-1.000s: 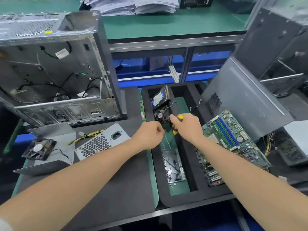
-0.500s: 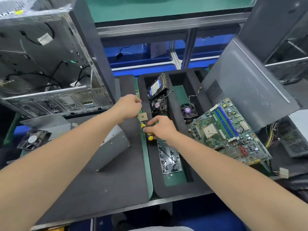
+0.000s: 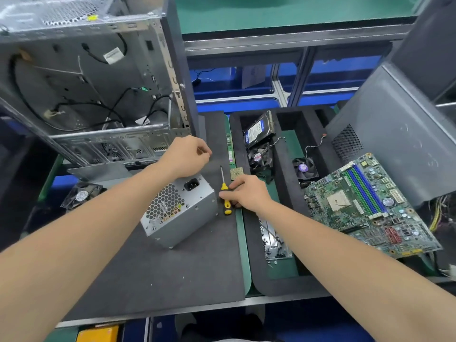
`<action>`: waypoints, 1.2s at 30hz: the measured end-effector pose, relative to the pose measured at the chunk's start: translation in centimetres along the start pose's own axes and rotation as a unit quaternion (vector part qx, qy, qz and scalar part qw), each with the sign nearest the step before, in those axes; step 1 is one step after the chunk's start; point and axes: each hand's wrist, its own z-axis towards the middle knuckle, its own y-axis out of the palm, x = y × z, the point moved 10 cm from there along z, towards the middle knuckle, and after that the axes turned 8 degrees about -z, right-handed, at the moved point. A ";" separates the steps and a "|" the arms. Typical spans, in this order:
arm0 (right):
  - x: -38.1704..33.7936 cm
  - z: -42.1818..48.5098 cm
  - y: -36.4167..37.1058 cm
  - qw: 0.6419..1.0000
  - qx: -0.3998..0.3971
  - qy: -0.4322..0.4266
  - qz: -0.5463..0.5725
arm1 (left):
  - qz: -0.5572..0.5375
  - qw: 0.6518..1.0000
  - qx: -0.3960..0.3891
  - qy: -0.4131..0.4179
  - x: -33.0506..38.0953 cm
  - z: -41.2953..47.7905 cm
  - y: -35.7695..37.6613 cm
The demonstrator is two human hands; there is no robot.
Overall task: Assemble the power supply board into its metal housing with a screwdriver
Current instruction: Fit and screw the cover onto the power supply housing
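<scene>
Open chassis (image 3: 86, 70) behind housing (image 3: 182, 213); screwdriver (image 3: 225, 191) beside; motherboard (image 3: 365, 208) right.

Left grip (image 3: 183, 156) curled, right grip (image 3: 246, 192) palm-down, fingers curled, forearms extended

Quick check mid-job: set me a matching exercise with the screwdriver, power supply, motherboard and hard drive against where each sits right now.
1 screwdriver
2 power supply
3 motherboard
4 hard drive

A tilted at the tray's right side
B on the grey mat, left of the screwdriver
C leaning in the tray's far compartment
D on the mat, right hand on its handle

Pairs: 1-D, 2-B, 3-A, 4-C
</scene>
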 end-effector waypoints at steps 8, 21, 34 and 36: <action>3.4 -0.7 -7.2 0.997 0.064 0.020 -0.030 | 0.018 0.990 -0.063 0.122 8.7 -1.1 4.6; 9.9 -5.6 -2.2 0.892 -0.158 -0.043 -0.421 | 0.199 0.936 -0.180 0.229 7.9 -4.6 20.8; 11.8 -3.9 0.9 0.899 -0.126 -0.003 -0.420 | 0.180 0.948 -0.127 0.232 4.3 -3.8 20.8; 12.3 -3.6 1.1 0.912 -0.116 0.004 -0.395 | 0.166 0.951 -0.123 0.229 4.1 -3.7 20.8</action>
